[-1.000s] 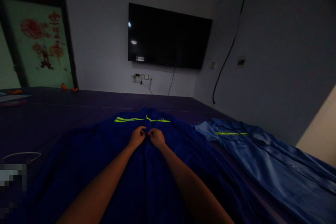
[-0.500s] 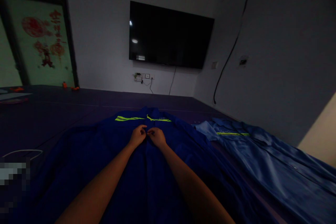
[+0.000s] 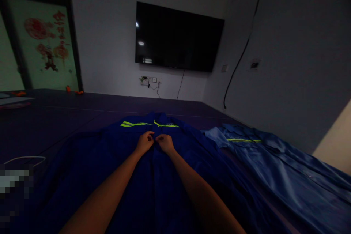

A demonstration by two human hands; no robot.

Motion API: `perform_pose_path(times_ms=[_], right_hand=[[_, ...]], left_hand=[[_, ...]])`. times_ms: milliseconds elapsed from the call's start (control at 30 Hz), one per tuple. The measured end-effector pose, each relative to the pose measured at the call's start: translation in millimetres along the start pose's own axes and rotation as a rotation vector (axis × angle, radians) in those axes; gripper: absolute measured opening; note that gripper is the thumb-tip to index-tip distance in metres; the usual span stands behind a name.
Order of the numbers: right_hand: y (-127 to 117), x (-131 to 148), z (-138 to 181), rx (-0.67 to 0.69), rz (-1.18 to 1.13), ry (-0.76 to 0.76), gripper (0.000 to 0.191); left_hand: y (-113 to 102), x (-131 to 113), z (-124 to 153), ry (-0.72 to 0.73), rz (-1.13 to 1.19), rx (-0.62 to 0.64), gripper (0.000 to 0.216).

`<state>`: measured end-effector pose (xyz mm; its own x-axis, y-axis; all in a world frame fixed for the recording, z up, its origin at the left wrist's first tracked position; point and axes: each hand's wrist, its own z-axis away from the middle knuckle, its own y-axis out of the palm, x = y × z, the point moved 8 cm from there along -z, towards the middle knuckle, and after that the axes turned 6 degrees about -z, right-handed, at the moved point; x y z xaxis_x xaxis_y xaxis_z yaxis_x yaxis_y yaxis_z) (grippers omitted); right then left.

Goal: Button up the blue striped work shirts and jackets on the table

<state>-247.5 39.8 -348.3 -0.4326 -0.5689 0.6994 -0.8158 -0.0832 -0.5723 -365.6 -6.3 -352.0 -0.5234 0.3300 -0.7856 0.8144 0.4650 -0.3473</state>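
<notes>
A dark blue jacket point(image 3: 115, 157) lies spread out, front side up, with yellow-green reflective strips point(image 3: 134, 124) across its chest. Over its front seam, just below the strips, my left hand point(image 3: 144, 142) is closed in a pinch on the jacket's front edge. Close by on the other side, my right hand point(image 3: 165, 143) also pinches the front of the jacket, with fingers curled. A small gap separates the two sets of fingertips. Any button between them is too dark and small to make out.
A lighter blue garment point(image 3: 276, 168) with a yellow-green strip lies to the right. A television point(image 3: 178, 38) hangs on the far wall, above sockets and cables. Small orange objects point(image 3: 79, 92) sit near the door point(image 3: 46, 44). At the left is a white cord point(image 3: 26, 157).
The fingertips of my two hands have drawn slightly apart over the front seam. The jacket lies as before.
</notes>
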Motion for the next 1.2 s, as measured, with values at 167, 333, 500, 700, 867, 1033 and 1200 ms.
perform_pose_path(times_ms=[167,333,500,700,867,1033,1200], right_hand=[[0.9,-1.7,-1.4,-0.005,-0.037,-0.002,0.015],[1.7,-4.9,-2.3,-0.005,-0.062,0.009,0.013],[2.8,-7.9,-3.1,-0.004,-0.076,0.021,0.012],[3.3,-8.1,-3.4,0.001,-0.116,0.036,0.012],[2.1,-7.5,-3.3,0.008,-0.143,0.043,0.013],[-1.0,-7.0,-4.6,-0.01,-0.157,0.024,0.017],[-2.5,-6.1,-3.0,-0.033,-0.181,0.016,0.016]], left_hand=[[-0.4,0.5,0.2,-0.017,-0.014,0.005,0.035],[0.7,2.3,-0.1,-0.028,0.002,0.01,0.038],[2.8,3.1,0.4,-0.032,-0.01,0.032,0.041],[1.3,-0.2,1.4,-0.037,-0.05,0.03,0.039],[-0.2,-0.5,1.5,-0.051,-0.051,0.012,0.037],[-2.6,-1.1,0.7,-0.059,-0.005,-0.002,0.029],[-6.2,-1.1,0.7,-0.075,0.062,-0.014,0.028]])
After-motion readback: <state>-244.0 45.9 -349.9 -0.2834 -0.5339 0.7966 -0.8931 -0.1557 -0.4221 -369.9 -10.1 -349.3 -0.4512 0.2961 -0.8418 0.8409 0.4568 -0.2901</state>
